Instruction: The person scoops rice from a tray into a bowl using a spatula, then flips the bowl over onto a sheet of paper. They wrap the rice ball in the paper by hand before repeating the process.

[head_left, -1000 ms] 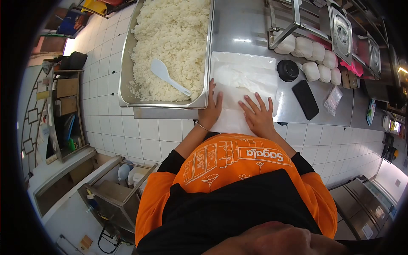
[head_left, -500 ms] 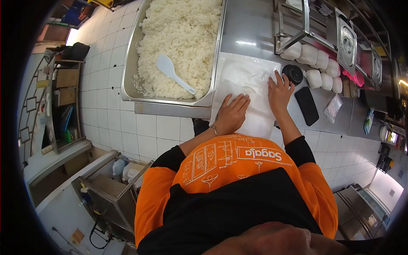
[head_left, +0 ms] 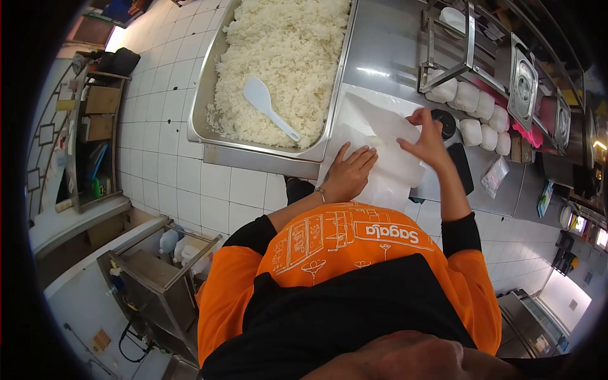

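Observation:
My left hand (head_left: 347, 177) lies flat on white, translucent wrapping paper (head_left: 386, 180), its fingers stretched out. At the right edge of the stack, my right hand (head_left: 432, 144) has a raised sheet's edge between its thumb and fingers. That lifted sheet (head_left: 383, 116) is bent up and stands away from the paper beneath. Close behind my right fingers sits a black round object (head_left: 444, 124). A black phone (head_left: 460, 170) is partly hidden by my right wrist. Left of the paper, a white rice paddle (head_left: 269, 106) rests on cooked rice (head_left: 285, 57) in a deep metal tray (head_left: 201, 131).
Several white rounded packs (head_left: 470, 131) stand in rows beneath a metal rack (head_left: 470, 38) at the right. A clear plastic packet (head_left: 494, 177) lies near the front edge of the steel counter (head_left: 380, 47). A metal lid (head_left: 523, 82) leans by the rack.
My right hand has risen from lying on the paper and now holds up a sheet's edge. My left hand stays flat on the paper. The view has shifted slightly.

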The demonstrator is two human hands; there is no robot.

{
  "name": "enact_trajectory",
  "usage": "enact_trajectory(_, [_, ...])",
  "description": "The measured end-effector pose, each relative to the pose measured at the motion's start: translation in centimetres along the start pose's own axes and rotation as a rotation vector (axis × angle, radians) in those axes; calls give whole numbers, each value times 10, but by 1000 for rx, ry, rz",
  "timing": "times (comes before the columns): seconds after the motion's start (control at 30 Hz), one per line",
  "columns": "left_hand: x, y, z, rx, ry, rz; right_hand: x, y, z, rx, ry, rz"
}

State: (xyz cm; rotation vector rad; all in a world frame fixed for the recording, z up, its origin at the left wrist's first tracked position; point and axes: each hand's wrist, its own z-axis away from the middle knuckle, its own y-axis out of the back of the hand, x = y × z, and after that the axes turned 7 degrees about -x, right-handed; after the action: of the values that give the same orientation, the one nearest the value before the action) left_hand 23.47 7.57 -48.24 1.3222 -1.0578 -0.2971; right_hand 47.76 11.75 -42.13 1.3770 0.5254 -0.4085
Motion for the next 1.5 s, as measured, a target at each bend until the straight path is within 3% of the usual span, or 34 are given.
enact_trajectory(0.03, [0, 0, 0, -1, -2, 1, -1, 8, -11, 0, -2, 0])
enact_trajectory(0.1, [0, 1, -1, -1, -13, 2, 4, 22, -42, -292, -145, -314])
enact_trajectory(0.13, [1, 2, -1, -1, -10, 3, 6, 23, -55, -288, -150, -314])
enact_trajectory(0.2, [4, 5, -2, -3, -11, 6, 7, 19, -78, -513, -45, 7])
enact_trajectory(0.23, [5, 6, -2, 33, 8, 42, 9, 15, -85, -508, -47, 7])
enact_trajectory(0.3, [4, 7, -2, 68, 26, 77, 15, 2, -93, -755, -10, -2])
enact_trajectory(0.33, [2, 5, -1, 43, 11, 82, 18, -2, -89, -755, -8, 0])
enact_trajectory(0.4, [1, 2, 1, 24, 9, 89, 18, -7, -67, -385, 257, -37])
enact_trajectory(0.5, [-1, 1, 1, 31, -2, 36, -22, 1, -35, -474, 100, 18])
enact_trajectory(0.57, [-1, 0, -1, 70, -20, 2, -33, -21, -6, -304, 107, 176])
enact_trajectory(0.63, [-2, -5, 0, 60, -22, 1, -45, -36, 15, -354, 45, 324])
enact_trajectory(0.7, [-5, -12, 1, 50, -21, -4, -29, -71, 36, 57, 389, 455])
enact_trajectory(1.0, [-25, -28, 5, 149, -111, -181, -40, -112, 71, 227, 258, 239])
enact_trajectory(1.07, [-23, -29, 9, 217, 80, -9, -36, -110, 74, 177, 240, 119])
enact_trajectory(1.1, [-25, -37, 11, 213, 73, -9, -33, -109, 76, 182, 235, 118])
enact_trajectory(1.17, [-25, -44, 10, 560, 78, -55, -28, -108, 80, 155, 318, 304])
enact_trajectory(1.2, [-26, -47, 11, 558, 76, -58, -25, -106, 81, 157, 318, 302])
enact_trajectory(1.27, [-12, -13, 2, 454, -14, -409, -20, -104, 85, 141, 370, 351])
enact_trajectory(1.3, [-10, -9, -3, 451, -13, -411, -19, -103, 86, 142, 371, 347])
enact_trajectory(1.4, [-15, -5, -16, 122, -62, -431, -14, -99, 91, 178, 383, 340])
enact_trajectory(1.5, [-19, -12, -14, 110, -63, -313, -5, -97, 102, 146, 383, 362])
